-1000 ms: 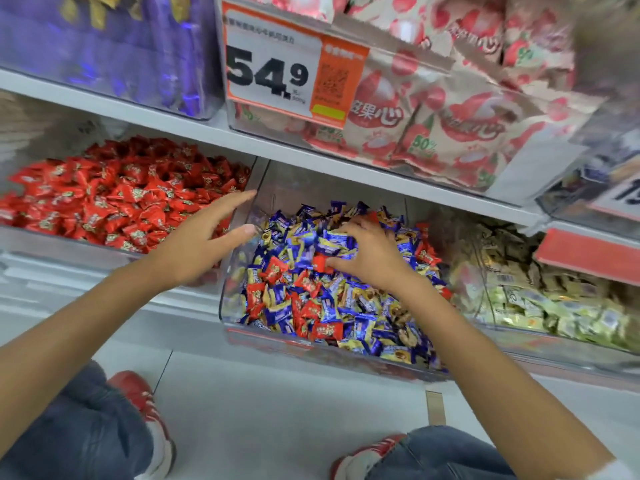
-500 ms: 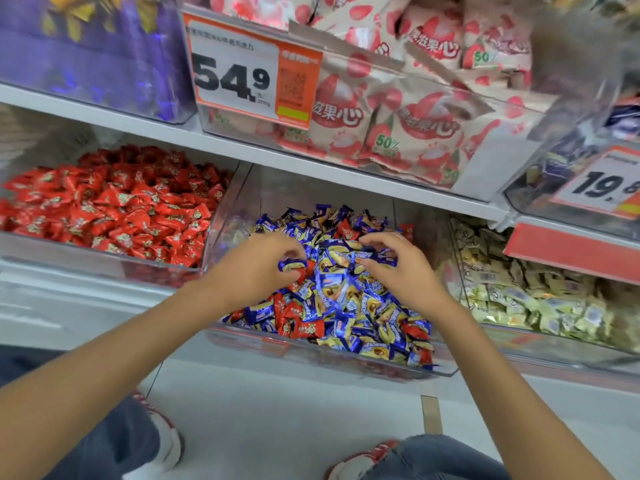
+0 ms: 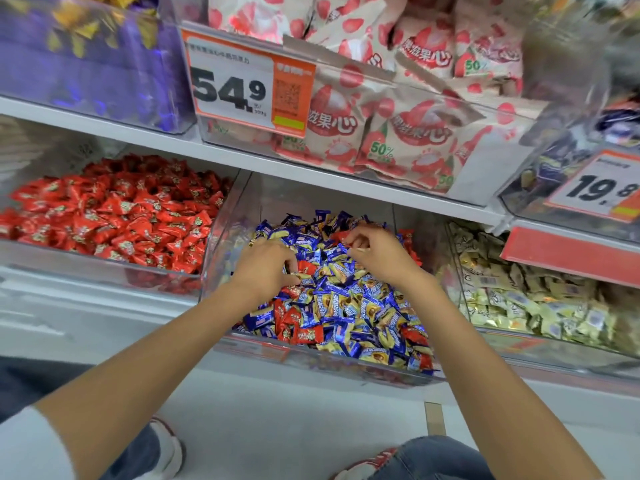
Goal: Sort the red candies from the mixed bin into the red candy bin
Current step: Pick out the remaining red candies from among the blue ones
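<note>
The one view comes from a wide-angle camera on the person's head, held low and close before the shelving and tipped forward and down, so both forearms run up from the bottom corners to the left hand (image 3: 265, 268) and right hand (image 3: 379, 252) over the mixed bin (image 3: 224, 237) at mid-frame. The red candy bin (image 3: 86, 268) lies at the left edge and a bin of pale candies (image 3: 554, 351) at the right edge, while the upper shelf board (image 3: 311, 172) crosses above them with its price tag (image 3: 235, 88) near the top, and the floor (image 3: 277, 427) and a shoe (image 3: 168, 448) fill the bottom.
</note>
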Action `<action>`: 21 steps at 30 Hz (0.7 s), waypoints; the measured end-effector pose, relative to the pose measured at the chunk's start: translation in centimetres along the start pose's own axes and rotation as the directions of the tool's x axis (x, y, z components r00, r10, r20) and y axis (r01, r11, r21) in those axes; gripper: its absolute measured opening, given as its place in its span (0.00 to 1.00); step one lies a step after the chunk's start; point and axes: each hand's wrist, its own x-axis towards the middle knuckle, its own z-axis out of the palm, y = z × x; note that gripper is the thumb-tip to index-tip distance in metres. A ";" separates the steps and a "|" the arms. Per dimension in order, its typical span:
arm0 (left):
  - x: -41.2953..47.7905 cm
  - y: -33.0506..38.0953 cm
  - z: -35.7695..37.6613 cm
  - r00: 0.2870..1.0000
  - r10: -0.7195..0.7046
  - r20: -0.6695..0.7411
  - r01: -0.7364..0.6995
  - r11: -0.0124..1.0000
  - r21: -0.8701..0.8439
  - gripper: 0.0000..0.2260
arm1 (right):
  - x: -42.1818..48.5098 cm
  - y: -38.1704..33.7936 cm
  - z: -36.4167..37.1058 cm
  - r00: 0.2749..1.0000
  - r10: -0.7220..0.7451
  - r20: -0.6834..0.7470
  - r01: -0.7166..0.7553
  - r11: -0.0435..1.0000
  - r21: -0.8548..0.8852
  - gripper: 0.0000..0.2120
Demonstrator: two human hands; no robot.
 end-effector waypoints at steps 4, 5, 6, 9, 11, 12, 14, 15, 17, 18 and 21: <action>0.1 0.4 0.2 0.995 0.000 0.104 -0.003 1.000 0.030 0.28 | -0.7 0.2 -0.7 1.000 0.023 0.016 -0.025 0.995 0.094 0.09; 0.2 0.4 0.2 0.993 0.004 0.119 -0.009 0.999 0.042 0.29 | -0.9 0.1 -0.9 0.999 0.040 -0.024 -0.035 0.984 0.173 0.08; 0.3 0.4 0.2 0.994 0.004 0.113 -0.008 1.000 0.029 0.27 | -1.0 0.0 -1.1 0.995 0.053 -0.080 -0.032 0.968 0.248 0.07; 0.3 0.0 0.4 0.999 -0.037 0.033 0.041 0.991 -0.126 0.21 | -1.4 -0.1 -1.8 0.975 0.083 -0.207 0.008 0.915 0.404 0.07; 0.2 0.0 0.5 0.999 -0.044 0.013 0.046 0.980 -0.195 0.16 | -1.4 -0.1 -1.9 0.976 0.102 -0.194 0.000 0.886 0.465 0.11; 0.1 0.1 0.5 0.999 -0.043 0.013 0.045 0.974 -0.221 0.14 | -1.1 -0.1 -1.7 0.979 0.104 -0.173 -0.014 0.890 0.455 0.12; 0.1 0.4 0.4 0.998 -0.058 0.026 0.064 0.951 -0.303 0.15 | -0.3 -0.3 -1.1 0.990 0.097 -0.104 -0.046 0.911 0.409 0.13; 0.1 0.5 0.4 0.997 -0.065 0.035 0.073 0.937 -0.343 0.15 | 0.2 -0.5 -0.8 0.993 0.096 -0.073 -0.059 0.916 0.397 0.13; 0.1 0.7 0.3 0.997 -0.039 0.062 0.059 0.933 -0.356 0.16 | 0.8 -0.7 -0.2 0.993 0.099 -0.068 -0.070 0.938 0.339 0.11; 0.2 0.6 0.3 0.996 -0.026 0.088 0.056 0.935 -0.350 0.16 | 1.1 -0.7 -0.2 0.990 0.105 -0.093 -0.076 0.959 0.272 0.09; 0.4 0.4 0.2 0.990 -0.052 0.130 0.099 0.917 -0.386 0.15 | 1.3 0.0 -0.6 0.963 0.114 -0.244 -0.107 0.993 0.043 0.06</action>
